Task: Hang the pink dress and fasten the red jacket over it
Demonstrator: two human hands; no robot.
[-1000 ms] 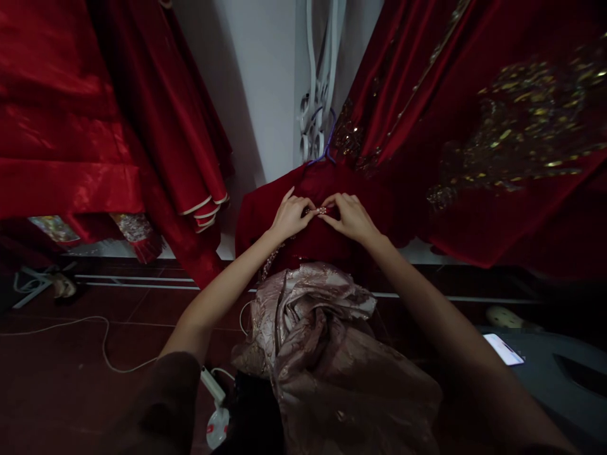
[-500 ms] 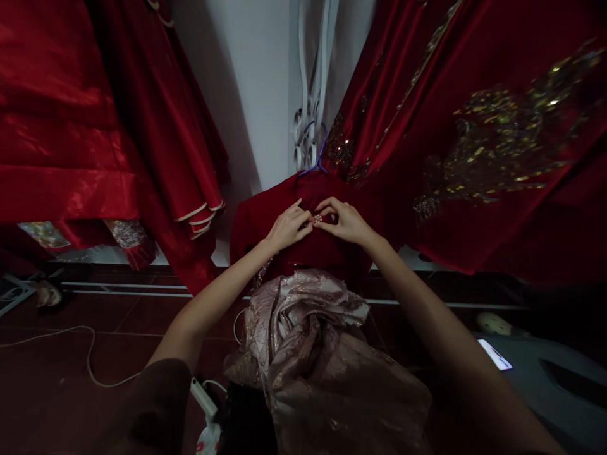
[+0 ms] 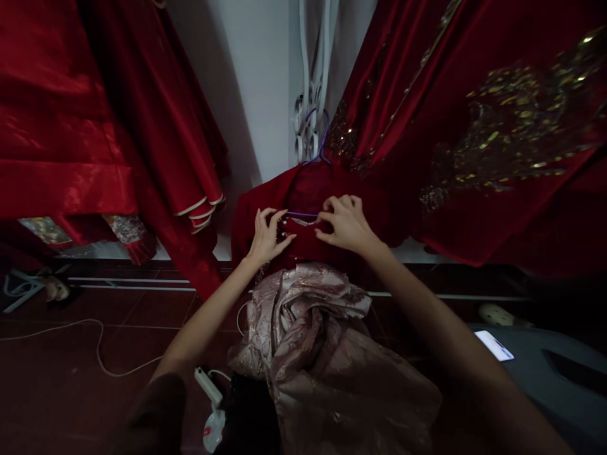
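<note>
— Where do the person's fingers sit?

— The left hand (image 3: 265, 235) has its fingertips (image 3: 281, 221) curled onto the collar edge of a dark red velvet garment (image 3: 258, 212), thumb beneath, pinching the cloth. The right hand (image 3: 348, 224) is closed on the same edge just across from it. Whether it also clasps the wire under the cloth cannot be told.

— And what lies between them?

— A thin purple hanger (image 3: 303, 215). Its bar runs left to right from one set of fingertips to the other, and the hook rises away from the person toward the white rack (image 3: 310, 95). Both hands touch the garment, and the right one is nearer the hook.

— Where does the garment hang?

— Straight ahead against the wall, just above a crumpled pink brocade cloth (image 3: 322, 341) that lies over the person's lap.

— The count?

— Two hands, one velvet garment, one hanger, one brocade cloth. Farther out there is one lit phone (image 3: 493, 345) on the right and one white cord (image 3: 97, 344) on the floor at left. Red satin gowns (image 3: 71, 126) hang left and a sequinned gown (image 3: 497, 126) hangs right. Their folds overlap too much to number.
</note>
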